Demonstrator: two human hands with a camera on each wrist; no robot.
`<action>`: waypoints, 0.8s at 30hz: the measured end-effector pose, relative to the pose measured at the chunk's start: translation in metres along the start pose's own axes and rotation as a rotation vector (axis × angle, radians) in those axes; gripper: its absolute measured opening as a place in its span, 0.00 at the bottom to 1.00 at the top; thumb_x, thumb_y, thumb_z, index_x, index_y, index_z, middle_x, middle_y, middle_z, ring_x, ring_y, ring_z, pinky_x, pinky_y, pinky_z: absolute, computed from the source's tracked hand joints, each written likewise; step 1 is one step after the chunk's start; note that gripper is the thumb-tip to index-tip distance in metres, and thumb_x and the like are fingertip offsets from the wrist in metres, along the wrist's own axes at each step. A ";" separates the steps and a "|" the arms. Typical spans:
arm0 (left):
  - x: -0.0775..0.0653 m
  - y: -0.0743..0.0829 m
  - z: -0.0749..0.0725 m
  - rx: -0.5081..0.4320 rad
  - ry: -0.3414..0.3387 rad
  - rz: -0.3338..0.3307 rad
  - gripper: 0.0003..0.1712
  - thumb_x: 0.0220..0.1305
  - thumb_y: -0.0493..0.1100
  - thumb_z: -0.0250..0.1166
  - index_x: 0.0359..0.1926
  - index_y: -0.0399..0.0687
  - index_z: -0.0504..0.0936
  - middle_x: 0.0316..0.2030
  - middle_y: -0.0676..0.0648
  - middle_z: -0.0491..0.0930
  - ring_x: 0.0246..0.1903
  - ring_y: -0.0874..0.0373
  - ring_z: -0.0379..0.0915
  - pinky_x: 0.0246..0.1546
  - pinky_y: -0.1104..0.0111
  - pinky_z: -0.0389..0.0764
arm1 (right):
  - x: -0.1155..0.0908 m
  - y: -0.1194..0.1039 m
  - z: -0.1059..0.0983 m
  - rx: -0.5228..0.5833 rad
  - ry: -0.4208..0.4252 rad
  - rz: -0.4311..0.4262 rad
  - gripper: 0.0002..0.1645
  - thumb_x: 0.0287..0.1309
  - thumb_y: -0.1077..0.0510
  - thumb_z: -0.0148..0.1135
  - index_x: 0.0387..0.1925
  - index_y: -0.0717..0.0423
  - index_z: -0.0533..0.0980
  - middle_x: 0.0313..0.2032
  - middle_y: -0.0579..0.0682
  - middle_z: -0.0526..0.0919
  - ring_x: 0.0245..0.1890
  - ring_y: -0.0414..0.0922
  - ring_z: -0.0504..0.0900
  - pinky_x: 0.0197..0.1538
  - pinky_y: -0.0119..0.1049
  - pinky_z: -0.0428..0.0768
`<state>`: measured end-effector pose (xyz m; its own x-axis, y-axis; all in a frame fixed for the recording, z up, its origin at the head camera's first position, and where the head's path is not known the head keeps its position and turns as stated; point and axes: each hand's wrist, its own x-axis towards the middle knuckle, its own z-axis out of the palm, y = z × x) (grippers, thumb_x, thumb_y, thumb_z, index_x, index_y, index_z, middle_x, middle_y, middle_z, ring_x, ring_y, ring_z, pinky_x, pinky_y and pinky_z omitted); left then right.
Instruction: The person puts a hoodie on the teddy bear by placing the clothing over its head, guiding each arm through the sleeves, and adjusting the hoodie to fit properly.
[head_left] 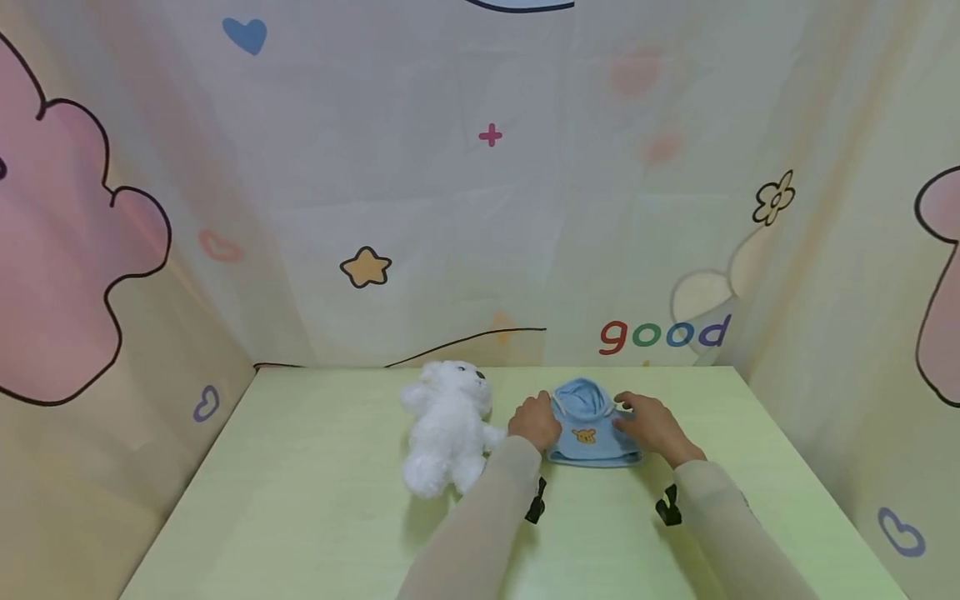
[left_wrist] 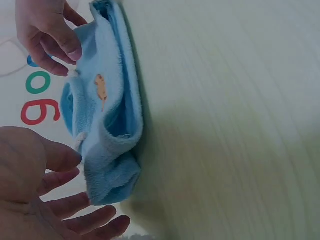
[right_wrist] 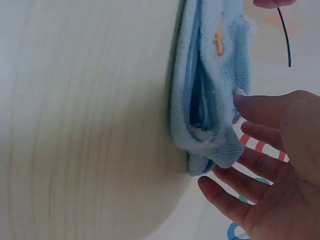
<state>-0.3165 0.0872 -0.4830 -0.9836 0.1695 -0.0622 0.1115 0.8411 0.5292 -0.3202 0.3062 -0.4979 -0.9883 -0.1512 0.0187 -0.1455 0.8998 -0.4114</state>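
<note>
Two pale sleeves (head_left: pixel 468 529) reach in from the near edge, their hands at either side of a small blue top (head_left: pixel 592 448) on the table (head_left: pixel 315 475). The top lies bear motif (head_left: pixel 584 436) up, hem toward the person, neck opening away. The left hand (head_left: pixel 536 422) has thumb and fingers parted, bent loosely about one side; the right hand (head_left: pixel 651 427) is likewise fairly wide at the other, its thumb against the cloth. Neither seems to have a firm grip. A white plush (head_left: pixel 446 433) lies left of the top, one paw close by the left hand; I cannot tell whether they touch. The step in hand looks like straightening or taking hold of the top. Lifting it from here would call for both hands to pinch its sides evenly, keeping the hem gap open.
</note>
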 end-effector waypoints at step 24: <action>0.009 -0.011 0.015 0.014 -0.003 0.079 0.12 0.60 0.38 0.66 0.46 0.47 0.82 0.43 0.46 0.84 0.42 0.50 0.81 0.40 0.61 0.81 | 0.005 0.007 0.013 -0.028 0.042 -0.072 0.15 0.57 0.64 0.66 0.45 0.60 0.74 0.43 0.60 0.83 0.43 0.55 0.80 0.49 0.54 0.78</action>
<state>-0.3244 0.0873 -0.5015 -0.9712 0.2373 -0.0226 0.1912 0.8320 0.5208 -0.3253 0.3064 -0.5129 -0.9763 -0.1988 0.0856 -0.2164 0.8984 -0.3821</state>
